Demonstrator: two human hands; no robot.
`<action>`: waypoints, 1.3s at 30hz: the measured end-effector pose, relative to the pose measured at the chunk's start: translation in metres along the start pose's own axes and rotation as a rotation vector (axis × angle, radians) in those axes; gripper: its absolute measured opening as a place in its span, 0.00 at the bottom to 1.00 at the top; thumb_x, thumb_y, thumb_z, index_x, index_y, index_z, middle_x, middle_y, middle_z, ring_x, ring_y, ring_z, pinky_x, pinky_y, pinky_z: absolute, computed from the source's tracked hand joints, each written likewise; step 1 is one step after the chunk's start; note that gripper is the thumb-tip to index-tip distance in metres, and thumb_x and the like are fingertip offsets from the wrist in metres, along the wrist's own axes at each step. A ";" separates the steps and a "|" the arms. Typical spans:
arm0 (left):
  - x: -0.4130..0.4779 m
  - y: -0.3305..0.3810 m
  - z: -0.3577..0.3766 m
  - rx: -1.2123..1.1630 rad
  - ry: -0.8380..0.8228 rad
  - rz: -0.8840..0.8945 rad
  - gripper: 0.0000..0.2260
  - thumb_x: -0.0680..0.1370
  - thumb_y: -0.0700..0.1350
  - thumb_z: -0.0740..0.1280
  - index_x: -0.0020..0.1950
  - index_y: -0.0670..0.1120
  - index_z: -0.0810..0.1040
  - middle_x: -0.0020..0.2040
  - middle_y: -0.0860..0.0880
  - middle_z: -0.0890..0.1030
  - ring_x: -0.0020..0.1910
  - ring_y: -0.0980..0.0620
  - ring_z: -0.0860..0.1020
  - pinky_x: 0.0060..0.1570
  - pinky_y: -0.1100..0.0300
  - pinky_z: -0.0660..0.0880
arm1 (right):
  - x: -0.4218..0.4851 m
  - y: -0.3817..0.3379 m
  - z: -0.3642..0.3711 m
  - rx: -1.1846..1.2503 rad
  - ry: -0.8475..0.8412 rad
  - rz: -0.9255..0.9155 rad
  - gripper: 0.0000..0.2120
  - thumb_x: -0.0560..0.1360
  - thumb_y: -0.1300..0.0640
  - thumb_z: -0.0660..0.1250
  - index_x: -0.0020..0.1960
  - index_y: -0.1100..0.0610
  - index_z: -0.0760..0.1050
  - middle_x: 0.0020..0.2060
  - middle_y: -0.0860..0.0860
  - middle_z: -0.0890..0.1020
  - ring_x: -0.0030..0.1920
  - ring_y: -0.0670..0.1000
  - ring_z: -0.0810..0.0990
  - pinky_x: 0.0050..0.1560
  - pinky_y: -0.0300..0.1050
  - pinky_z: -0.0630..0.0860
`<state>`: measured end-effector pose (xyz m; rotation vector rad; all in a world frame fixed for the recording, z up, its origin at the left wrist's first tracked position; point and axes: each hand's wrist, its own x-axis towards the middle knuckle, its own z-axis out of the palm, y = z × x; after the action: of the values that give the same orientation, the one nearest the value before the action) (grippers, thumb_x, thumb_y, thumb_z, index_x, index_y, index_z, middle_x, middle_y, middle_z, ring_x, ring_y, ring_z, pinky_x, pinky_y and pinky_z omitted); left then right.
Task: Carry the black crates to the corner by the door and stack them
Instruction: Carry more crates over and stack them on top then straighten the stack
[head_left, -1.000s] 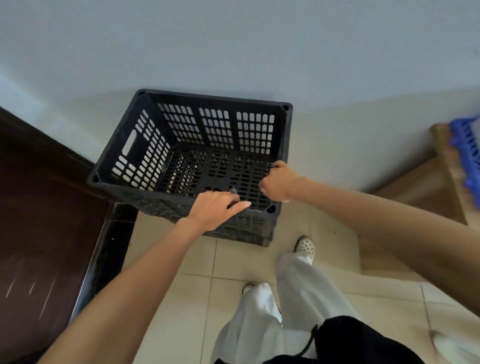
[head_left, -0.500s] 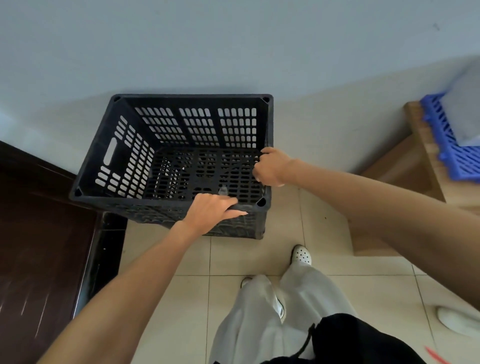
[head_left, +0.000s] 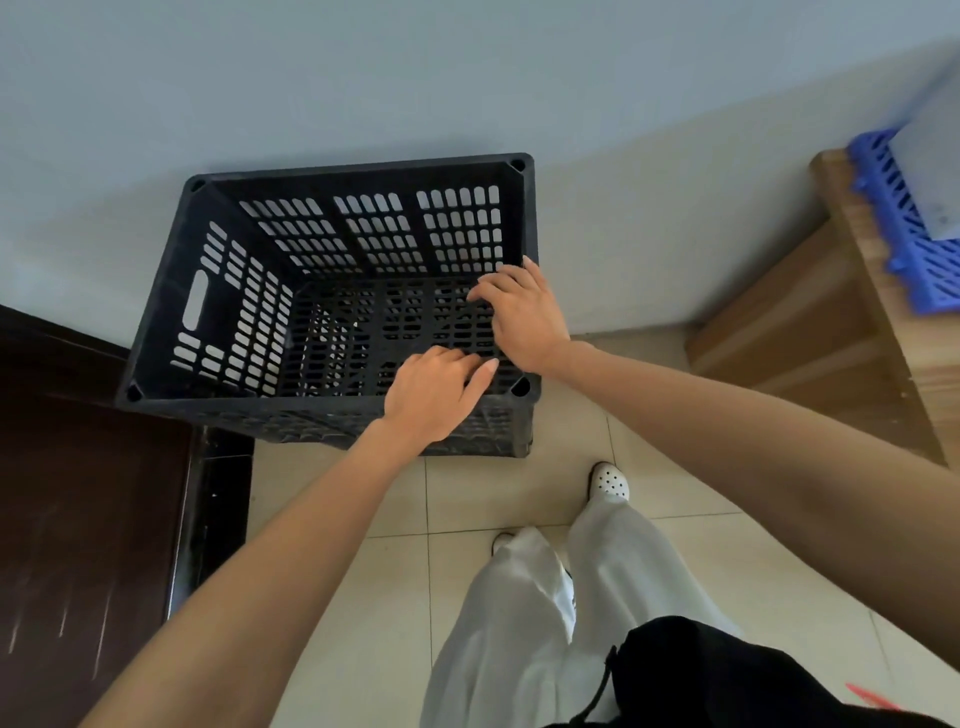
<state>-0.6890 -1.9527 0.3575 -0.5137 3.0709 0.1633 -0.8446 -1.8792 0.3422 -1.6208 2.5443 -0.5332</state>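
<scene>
Black crate (head_left: 332, 291) set against wall (head_left: 467, 78); left hand (head_left: 434, 397) and right hand (head_left: 524, 312) loosened, fingers spread over its rim.

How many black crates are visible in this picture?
1 for certain. The black crate stands in the corner between the wall and the dark door. Another crate may sit beneath it; I cannot tell.

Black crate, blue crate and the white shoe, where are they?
black crate (head_left: 358, 171), head view, far rim
blue crate (head_left: 904, 244), head view, slatted side
white shoe (head_left: 609, 482), head view, toe
</scene>
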 end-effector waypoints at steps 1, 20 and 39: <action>0.000 0.000 0.000 0.006 -0.004 0.000 0.26 0.83 0.58 0.46 0.49 0.50 0.81 0.45 0.50 0.84 0.50 0.48 0.81 0.45 0.52 0.75 | 0.001 0.000 0.001 0.016 0.016 -0.001 0.21 0.74 0.65 0.62 0.63 0.50 0.76 0.63 0.49 0.78 0.71 0.54 0.68 0.77 0.54 0.50; 0.022 0.003 -0.007 0.060 -0.034 0.027 0.27 0.83 0.58 0.47 0.38 0.49 0.80 0.32 0.50 0.80 0.37 0.49 0.79 0.35 0.57 0.68 | 0.018 0.012 -0.009 0.297 0.039 0.076 0.28 0.68 0.79 0.61 0.56 0.51 0.78 0.69 0.51 0.73 0.76 0.57 0.57 0.76 0.60 0.42; 0.027 0.007 -0.003 0.000 -0.046 -0.007 0.28 0.82 0.60 0.45 0.40 0.48 0.80 0.32 0.49 0.80 0.36 0.48 0.79 0.31 0.56 0.74 | 0.021 0.017 -0.003 0.265 0.094 0.093 0.25 0.69 0.78 0.60 0.57 0.54 0.77 0.64 0.52 0.76 0.74 0.56 0.62 0.77 0.57 0.46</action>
<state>-0.7165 -1.9552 0.3596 -0.5127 3.0242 0.1730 -0.8688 -1.8904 0.3415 -1.4111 2.4689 -0.9114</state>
